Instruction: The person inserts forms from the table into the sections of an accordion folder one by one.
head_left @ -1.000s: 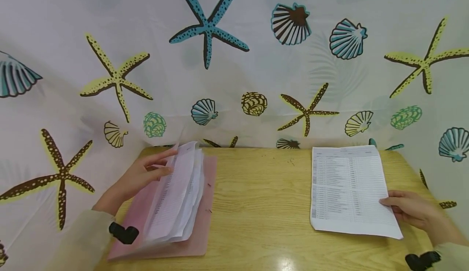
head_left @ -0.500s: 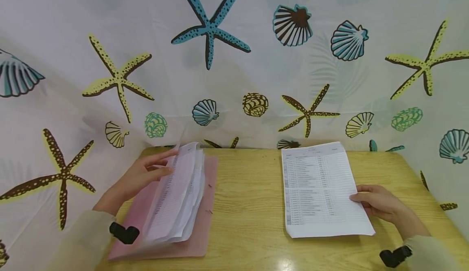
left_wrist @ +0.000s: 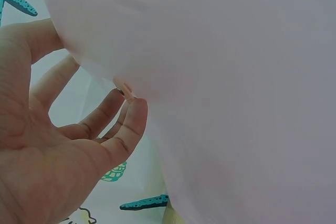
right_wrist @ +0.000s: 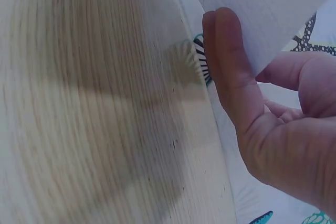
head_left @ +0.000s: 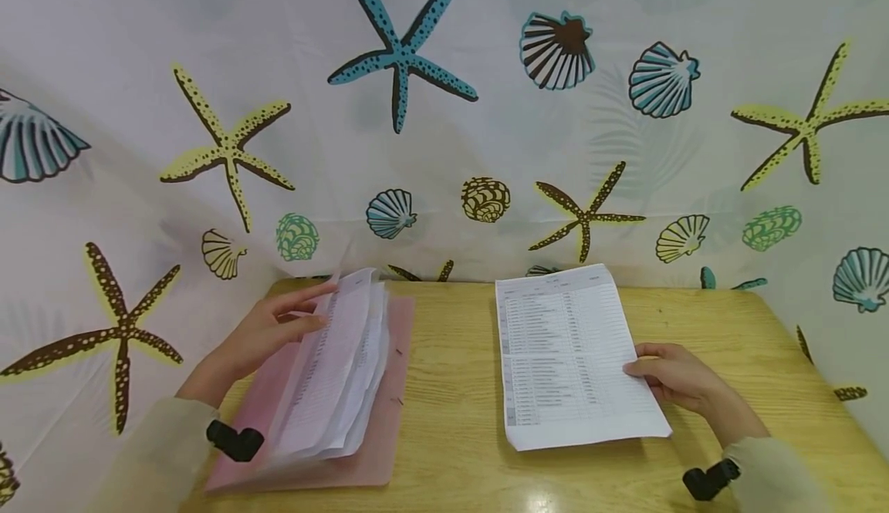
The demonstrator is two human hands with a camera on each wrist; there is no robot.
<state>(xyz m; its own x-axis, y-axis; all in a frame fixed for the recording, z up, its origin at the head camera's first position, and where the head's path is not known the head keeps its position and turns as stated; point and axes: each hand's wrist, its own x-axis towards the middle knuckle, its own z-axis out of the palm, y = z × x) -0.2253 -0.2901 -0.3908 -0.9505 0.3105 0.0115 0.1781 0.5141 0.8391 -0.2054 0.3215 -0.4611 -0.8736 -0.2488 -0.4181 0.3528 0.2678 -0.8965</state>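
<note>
On the left lies a pink folder [head_left: 397, 413] with several printed sheets [head_left: 368, 374] inside, fanned at their right edges. My left hand [head_left: 274, 332] pinches the edge of its translucent front cover [left_wrist: 226, 87] between thumb and fingers, holding it partly raised. In the left wrist view this cover fills most of the frame. My right hand [head_left: 677, 378] grips a white sheet of paper [head_left: 562, 359], printed with a table, by its right edge. The thumb lies on the printed face and the fingers go behind. The sheet's lower edge bends slightly above the table.
Both hands work over a light wooden table [head_left: 451, 389]. Bare wood separates the folder from the loose sheet. A white cloth [head_left: 444, 150] printed with starfish and shells hangs behind the table and at both sides. Black wrist bands [head_left: 710, 479] show at the sleeves.
My right hand has carried the printed sheet leftward from the table's right side to nearer the folder. My left hand and the raised cover have stayed in place.
</note>
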